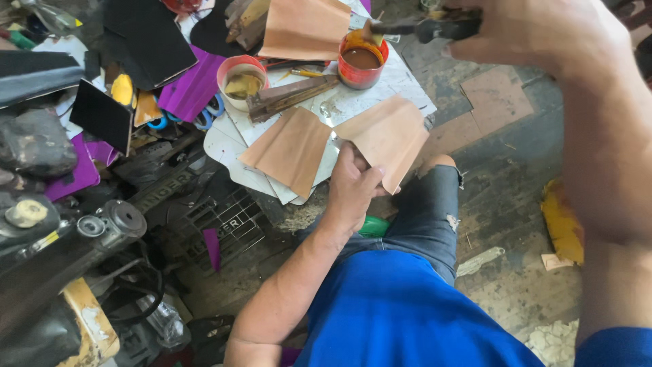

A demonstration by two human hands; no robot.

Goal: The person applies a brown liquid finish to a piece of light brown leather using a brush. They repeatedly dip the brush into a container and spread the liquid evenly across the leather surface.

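Note:
My left hand [353,187] grips a tan leather piece [388,136] by its lower edge, holding it above my knee. My right hand [536,30], raised close to the camera at the top right, holds a dark-handled brush [421,28] whose tip is over a red tin of brown glue [361,60]. A second tan leather piece [291,148] lies flat on white paper [234,146] just left of my left hand. A third tan piece [305,27] lies beyond the tin.
A red-rimmed cup [242,81] with yellowish paste, a wooden block [288,95], scissors with blue handles [207,115], purple sheets [190,88] and black sheets [146,37] crowd the floor ahead. An old sewing machine [68,245] stands at left. A yellow rag [562,221] lies at right.

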